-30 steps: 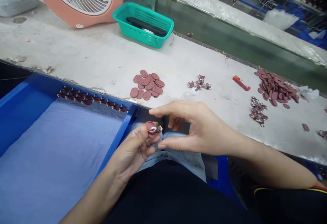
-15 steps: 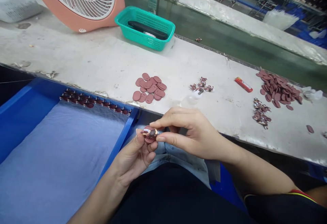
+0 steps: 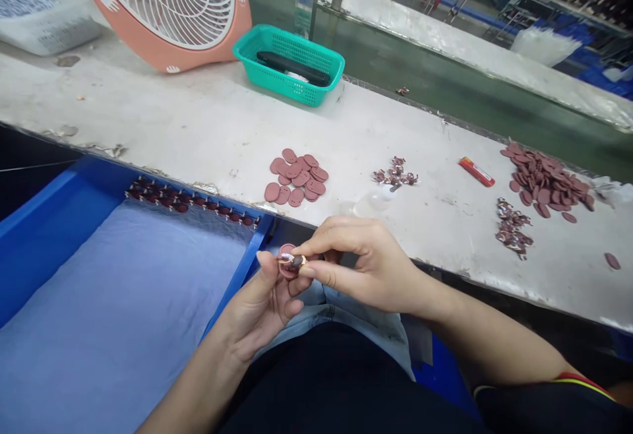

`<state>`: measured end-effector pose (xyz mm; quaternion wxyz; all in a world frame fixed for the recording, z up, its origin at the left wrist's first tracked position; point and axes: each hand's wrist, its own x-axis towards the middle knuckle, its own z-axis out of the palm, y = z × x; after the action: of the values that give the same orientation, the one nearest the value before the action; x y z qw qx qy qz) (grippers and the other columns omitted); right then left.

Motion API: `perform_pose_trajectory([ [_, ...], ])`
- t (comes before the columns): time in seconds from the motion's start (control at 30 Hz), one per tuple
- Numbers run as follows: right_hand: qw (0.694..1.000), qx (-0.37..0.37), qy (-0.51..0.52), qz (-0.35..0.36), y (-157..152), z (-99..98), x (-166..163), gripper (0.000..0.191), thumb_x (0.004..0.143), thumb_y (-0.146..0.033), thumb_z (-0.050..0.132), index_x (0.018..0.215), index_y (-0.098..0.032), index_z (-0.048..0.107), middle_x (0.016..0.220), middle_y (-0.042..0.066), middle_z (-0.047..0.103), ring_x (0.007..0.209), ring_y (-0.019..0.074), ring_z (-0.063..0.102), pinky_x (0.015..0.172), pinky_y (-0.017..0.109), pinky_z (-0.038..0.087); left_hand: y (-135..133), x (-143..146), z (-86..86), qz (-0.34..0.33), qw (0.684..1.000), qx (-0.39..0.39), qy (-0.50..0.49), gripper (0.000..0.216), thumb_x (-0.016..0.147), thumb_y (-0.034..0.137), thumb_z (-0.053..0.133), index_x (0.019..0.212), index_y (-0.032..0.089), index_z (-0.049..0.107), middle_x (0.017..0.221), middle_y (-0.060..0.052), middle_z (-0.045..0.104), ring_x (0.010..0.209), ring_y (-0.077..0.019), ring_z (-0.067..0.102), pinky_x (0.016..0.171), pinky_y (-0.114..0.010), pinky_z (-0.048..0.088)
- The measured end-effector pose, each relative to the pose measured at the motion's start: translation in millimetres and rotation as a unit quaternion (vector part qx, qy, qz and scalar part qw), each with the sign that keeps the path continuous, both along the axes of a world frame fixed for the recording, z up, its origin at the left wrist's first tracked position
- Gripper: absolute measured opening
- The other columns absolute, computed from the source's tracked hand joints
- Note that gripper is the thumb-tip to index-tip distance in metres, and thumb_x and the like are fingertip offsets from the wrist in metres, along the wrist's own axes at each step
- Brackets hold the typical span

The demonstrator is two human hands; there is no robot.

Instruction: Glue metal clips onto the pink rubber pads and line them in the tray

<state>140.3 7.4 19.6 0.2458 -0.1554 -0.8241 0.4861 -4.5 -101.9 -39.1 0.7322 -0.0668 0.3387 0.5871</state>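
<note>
From the right hand (image 3: 363,262), an open lane of table (image 3: 349,134) runs toward 12 o'clock between reddish discs (image 3: 297,173) at 11 and small brown pieces (image 3: 395,175) at 1; a hazy translucent patch (image 3: 368,204) intrudes. At 9, the blue tray's wall (image 3: 236,277) bars the left hand (image 3: 262,305).

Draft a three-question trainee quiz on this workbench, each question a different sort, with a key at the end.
1. True or false: a long black object lies in the green basket.
2. Which lies nearest the larger pile of reddish ovals?
A) fan
B) red packet
C) green basket
3. Fill in: the left hand holds a reddish disc, while a small multicoloured piece is pinched by the thumb and forefinger of the ____ ____.

Key: 1. True. 2. B. 3. right hand.
</note>
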Motion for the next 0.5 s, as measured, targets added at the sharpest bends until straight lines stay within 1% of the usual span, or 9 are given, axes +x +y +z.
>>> perform_pose_trajectory([
  [0.07,0.998,0.043,0.048,-0.029,-4,-5.8,-7,0.013,0.085,-0.013,0.07,0.098,-0.014,0.073,0.084,0.005,0.072,0.065,0.0094,0.062,0.059,0.02,0.052,-6,-5,-2.7,0.019,0.998,0.017,0.055,0.051,0.046,0.054,0.09,0.081,0.02,0.075,0.085,-0.004,0.077,0.071,-0.0159,0.073,0.043,-0.016,0.056],
  [0.1,0.994,0.075,0.069,-0.049,-7,-9.9,-11,0.013,0.085,-0.012,0.07,0.097,-0.012,0.073,0.084,0.006,0.071,0.065,0.0097,0.062,0.057,0.02,0.052,-10,-7,-4.0,0.056,0.993,0.012,0.103,0.052,0.049,0.055,0.089,0.085,0.02,0.075,0.088,-0.004,0.076,0.07,-0.0151,0.072,0.044,-0.016,0.056],
  [0.13,0.987,0.111,0.089,-0.073,-11,-14.7,-16,0.012,0.084,-0.011,0.069,0.096,-0.012,0.072,0.083,0.007,0.071,0.066,0.0105,0.062,0.057,0.02,0.052,-15,-9,-5.0,0.108,0.981,0.003,0.161,0.05,0.051,0.053,0.09,0.085,0.02,0.075,0.086,-0.002,0.075,0.067,-0.0133,0.069,0.044,-0.016,0.055],
  [0.2,0.968,0.193,0.112,-0.115,-19,-26.8,-27,0.013,0.085,-0.012,0.068,0.098,-0.012,0.071,0.083,0.007,0.07,0.07,0.0129,0.064,0.059,0.022,0.054,-24,-11,-6.2,0.22,0.933,-0.013,0.284,0.039,0.054,0.045,0.092,0.08,0.021,0.073,0.075,0.002,0.071,0.057,-0.0095,0.062,0.044,-0.015,0.052],
  [0.23,0.956,0.235,0.118,-0.128,-24,-33.6,-34,0.015,0.086,-0.013,0.067,0.101,-0.013,0.07,0.082,0.007,0.07,0.07,0.0137,0.064,0.061,0.024,0.055,-28,-12,-6.2,0.257,0.907,-0.014,0.333,0.035,0.054,0.04,0.093,0.076,0.022,0.073,0.071,0.004,0.069,0.055,-0.0089,0.059,0.044,-0.015,0.051],
  [0.27,0.944,0.273,0.123,-0.136,-29,-40.8,-40,0.017,0.087,-0.014,0.067,0.103,-0.014,0.069,0.081,0.006,0.071,0.069,0.0144,0.064,0.062,0.025,0.055,-31,-12,-5.8,0.276,0.888,-0.012,0.368,0.032,0.054,0.037,0.094,0.073,0.022,0.072,0.069,0.004,0.068,0.055,-0.009,0.058,0.045,-0.015,0.05],
  [0.3,0.935,0.303,0.128,-0.137,-33,-48.1,-47,0.018,0.087,-0.015,0.067,0.105,-0.014,0.068,0.08,0.006,0.071,0.068,0.0149,0.063,0.061,0.026,0.055,-34,-13,-5.3,0.283,0.877,-0.011,0.389,0.031,0.054,0.036,0.094,0.072,0.022,0.072,0.069,0.004,0.068,0.057,-0.0095,0.058,0.046,-0.016,0.05],
  [0.37,0.925,0.333,0.131,-0.128,-40,-61.9,-61,0.019,0.088,-0.018,0.065,0.107,-0.014,0.068,0.079,0.006,0.072,0.065,0.0152,0.062,0.058,0.027,0.053,-36,-16,-4.4,0.286,0.868,-0.021,0.406,0.029,0.055,0.033,0.094,0.072,0.022,0.073,0.073,0.004,0.069,0.061,-0.01,0.059,0.05,-0.016,0.05],
  [0.5,0.938,0.318,0.097,-0.101,-46,-81.6,-86,0.017,0.093,-0.021,0.058,0.105,-0.016,0.068,0.081,0.006,0.073,0.065,0.0151,0.064,0.06,0.027,0.052,-38,-26,-7.2,0.29,0.864,-0.075,0.404,0.027,0.06,0.034,0.091,0.072,0.02,0.071,0.072,0.003,0.067,0.059,-0.0099,0.057,0.051,-0.017,0.049],
])
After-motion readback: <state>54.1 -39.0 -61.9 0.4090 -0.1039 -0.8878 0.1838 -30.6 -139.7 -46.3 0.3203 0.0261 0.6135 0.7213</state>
